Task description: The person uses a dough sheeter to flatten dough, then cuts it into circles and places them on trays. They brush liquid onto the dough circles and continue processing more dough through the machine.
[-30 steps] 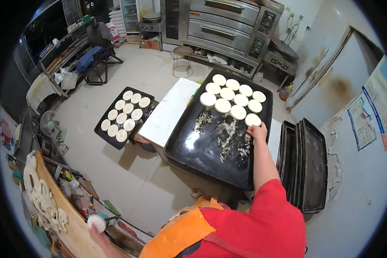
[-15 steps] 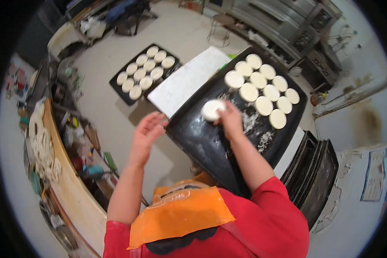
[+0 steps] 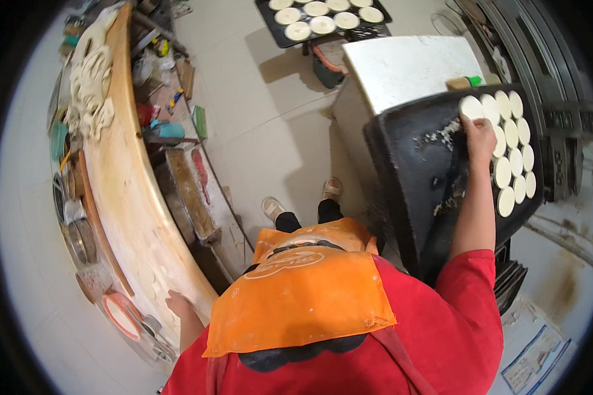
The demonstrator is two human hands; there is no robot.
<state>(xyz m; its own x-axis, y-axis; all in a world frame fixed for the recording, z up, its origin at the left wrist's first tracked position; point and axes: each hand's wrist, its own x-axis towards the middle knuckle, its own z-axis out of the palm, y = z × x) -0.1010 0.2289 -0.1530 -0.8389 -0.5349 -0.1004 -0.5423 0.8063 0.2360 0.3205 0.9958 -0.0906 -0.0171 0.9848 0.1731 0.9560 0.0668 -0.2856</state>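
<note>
My right hand (image 3: 479,139) is over the large black baking tray (image 3: 408,178) on the right, its fingers closed at the near edge of a flat white dough round (image 3: 471,107). That round is at the far left end of several rows of similar dough rounds (image 3: 505,202), which fill the tray's right part. At the lower left, my left hand (image 3: 180,305) reaches over the wooden worktop (image 3: 135,191), fingers stretched out. Pale flat dough pieces (image 3: 159,284) lie beside its fingertips; their outlines are faint.
A second black tray of dough rounds (image 3: 322,25) stands at the far middle. The white table (image 3: 412,66) supports the large tray, with a green-marked brush (image 3: 464,83) behind it. Dough strips (image 3: 91,85) lie on the worktop's far end. An oven (image 3: 547,59) stands far right.
My view has swung left. My right hand has carried the dough round from the tray's bare part to the end of the rows. The left hand has moved from beside the tray to the worktop.
</note>
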